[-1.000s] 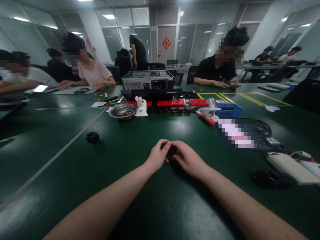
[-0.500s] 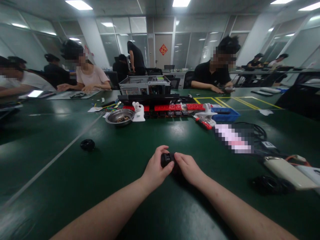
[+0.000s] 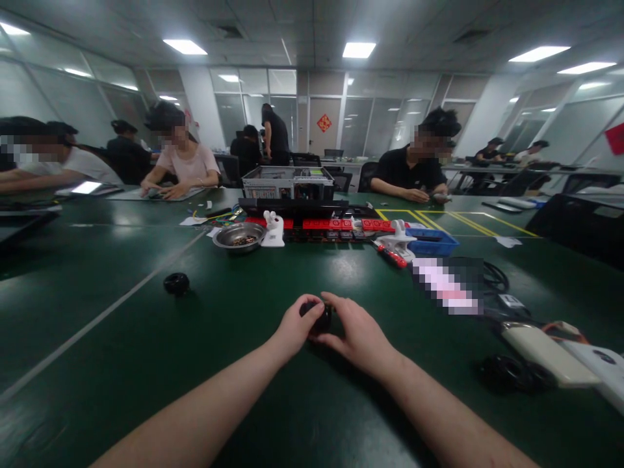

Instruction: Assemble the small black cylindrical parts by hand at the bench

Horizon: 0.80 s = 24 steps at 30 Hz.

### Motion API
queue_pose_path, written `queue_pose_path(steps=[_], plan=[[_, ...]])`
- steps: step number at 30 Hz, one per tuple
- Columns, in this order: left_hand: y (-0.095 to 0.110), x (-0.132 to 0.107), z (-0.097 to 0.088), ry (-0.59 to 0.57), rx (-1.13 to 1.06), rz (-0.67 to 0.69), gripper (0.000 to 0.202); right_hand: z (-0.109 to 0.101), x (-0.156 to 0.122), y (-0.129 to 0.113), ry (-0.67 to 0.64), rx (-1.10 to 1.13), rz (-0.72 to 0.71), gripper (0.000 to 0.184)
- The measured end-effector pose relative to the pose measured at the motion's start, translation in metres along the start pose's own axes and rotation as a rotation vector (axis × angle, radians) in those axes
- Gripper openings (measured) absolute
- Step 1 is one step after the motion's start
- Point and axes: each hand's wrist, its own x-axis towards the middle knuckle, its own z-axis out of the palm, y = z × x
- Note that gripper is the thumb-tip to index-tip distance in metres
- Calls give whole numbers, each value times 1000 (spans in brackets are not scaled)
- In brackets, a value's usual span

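Observation:
Both my hands meet over the green table around a small black round part. My left hand curls its fingers round the part's left side. My right hand covers it from the right, fingers closed over its top. Most of the part is hidden between them. A second black round part lies alone on the table to the left, well away from either hand.
Across the table stand a metal bowl, a white clamp, red and black trays, a blue bin and an open computer case. Cables, a black object and white devices lie at right. Other people sit around the far side.
My hands stay joined on the black part; my right hand now wraps more over its top. The camera has tilted up, showing more ceiling.

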Motion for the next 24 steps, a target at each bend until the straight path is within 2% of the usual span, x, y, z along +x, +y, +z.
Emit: queue_pose_path(steps=[1, 4, 6, 9, 12, 16, 18, 21, 24], plan=[[-1, -1, 0, 27, 15, 41, 31, 1, 0, 2, 8, 25, 50, 55], [-4, -2, -1, 88, 100, 136, 31, 5, 1, 11, -7, 120, 256, 35], [-6, -3, -1, 137, 219, 196, 29, 7, 2, 17, -62, 172, 341, 45], [-5, -7, 0, 174, 403, 287, 25, 7, 1, 20, -167, 219, 341, 48], [-3, -14, 2, 159, 382, 318, 31, 6, 0, 15, -219, 223, 305, 42], [-2, -23, 0, 35, -15, 215, 39, 4, -2, 4, -161, 155, 203, 23], [-2, -24, -2, -8, -188, 127, 35, 2, -3, 0, -121, 55, 151, 27], [0, -22, -1, 12, -186, -10, 35, -4, -4, -4, -88, -143, 63, 38], [2, -20, 1, 0, -73, -70, 38, -10, -5, -8, -87, -198, 23, 44]])
